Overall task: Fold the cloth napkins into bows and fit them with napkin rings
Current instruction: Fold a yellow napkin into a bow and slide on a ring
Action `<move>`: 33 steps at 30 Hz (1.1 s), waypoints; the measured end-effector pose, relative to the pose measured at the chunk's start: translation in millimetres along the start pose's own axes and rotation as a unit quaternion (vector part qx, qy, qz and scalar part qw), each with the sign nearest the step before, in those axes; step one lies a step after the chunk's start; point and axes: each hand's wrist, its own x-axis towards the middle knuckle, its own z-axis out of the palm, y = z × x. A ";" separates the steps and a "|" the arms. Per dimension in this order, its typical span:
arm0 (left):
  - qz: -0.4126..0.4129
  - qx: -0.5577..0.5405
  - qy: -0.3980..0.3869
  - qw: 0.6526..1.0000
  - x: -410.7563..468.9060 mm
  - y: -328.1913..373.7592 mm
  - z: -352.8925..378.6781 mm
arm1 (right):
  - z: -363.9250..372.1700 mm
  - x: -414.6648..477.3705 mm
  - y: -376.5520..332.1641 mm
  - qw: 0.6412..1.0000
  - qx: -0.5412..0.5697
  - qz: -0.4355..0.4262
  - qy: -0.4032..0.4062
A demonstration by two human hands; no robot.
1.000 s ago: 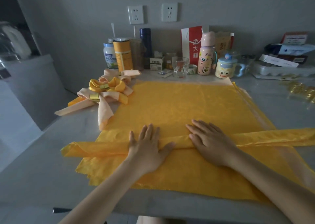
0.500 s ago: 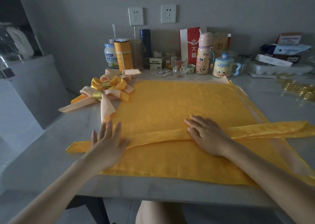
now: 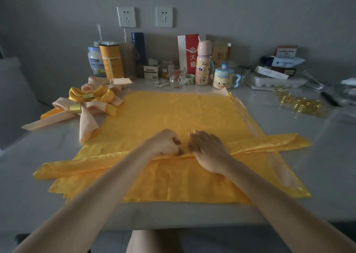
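Pinching the glossy yellow napkin (image 3: 86,166), left fingers (image 3: 176,141) curl; right fingers (image 3: 202,137) press flat.

Dim room: grey wall (image 3: 250,6) with two white sockets (image 3: 126,17) above a pale table (image 3: 317,156).

A: Counts?
B: Hands 2: left hand (image 3: 165,144), right hand (image 3: 209,152). Wall sockets 2 (image 3: 126,16) (image 3: 164,16).
A: Bows?
B: 3: yellow bow (image 3: 104,95) 1, peach bows 2 (image 3: 86,118) (image 3: 113,85). Rings on bows (image 3: 75,108) (image 3: 88,96): 2 visible.
A: Loose rings?
B: Loose rings (image 3: 300,103): one cluster, too blurred to count.
A: Napkins?
B: Folded yellow strip (image 3: 77,166) 1, flat yellow napkin (image 3: 173,114) 1, peach napkin edge (image 3: 217,93) 1 beneath. Glass (image 3: 177,77) 1, lidded mug (image 3: 223,78) 1.
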 end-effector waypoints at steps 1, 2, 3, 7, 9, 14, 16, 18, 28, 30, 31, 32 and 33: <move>0.001 0.005 -0.012 1.000 0.9 4.6 0.1 | 1.0 -3.6 10.1 1.000 0.001 0.012 0.004; -0.002 0.013 -0.021 1.000 1.1 8.6 -0.5 | 1.0 -8.2 21.2 1.000 -0.008 0.026 0.005; -0.006 0.020 -0.029 0.999 1.8 12.5 0.0 | 1.3 -13.6 34.7 0.999 -0.022 0.041 0.009; -0.022 0.048 -0.048 0.997 2.8 16.0 -1.8 | -8.4 -34.1 85.4 0.995 -0.013 0.096 0.004; -0.035 0.050 -0.040 0.997 3.8 13.6 1.0 | -14.3 -46.0 103.9 0.993 0.035 0.111 -0.001; -0.041 0.034 0.003 0.999 3.2 12.9 8.1 | -30.0 -69.3 131.0 0.989 0.091 0.104 0.054; -0.042 0.036 0.001 0.998 2.3 14.6 6.8 | -38.4 -65.7 136.2 0.989 0.088 0.100 0.062; -0.047 0.050 -0.003 0.998 0.2 15.9 3.4 | -49.1 -59.6 136.2 0.987 0.118 0.100 0.028; 0.078 0.005 -0.046 0.996 10.9 70.7 34.3 | -69.7 -50.3 126.1 0.990 0.071 0.109 -0.059; 0.034 -0.028 -0.092 0.995 18.7 75.7 27.2 | -78.4 -57.7 115.5 0.989 0.084 0.104 -0.057; 0.013 -0.046 -0.119 0.992 20.8 77.6 23.1 | -84.4 -63.5 106.6 0.986 0.122 0.098 -0.060; 0.001 -0.063 -0.142 0.988 21.8 78.7 20.2 | -89.6 -70.2 95.9 0.974 0.194 0.096 -0.066; -0.003 -0.081 -0.159 0.984 22.0 78.7 17.9 | -94.9 -77.1 82.7 0.950 0.289 0.096 -0.076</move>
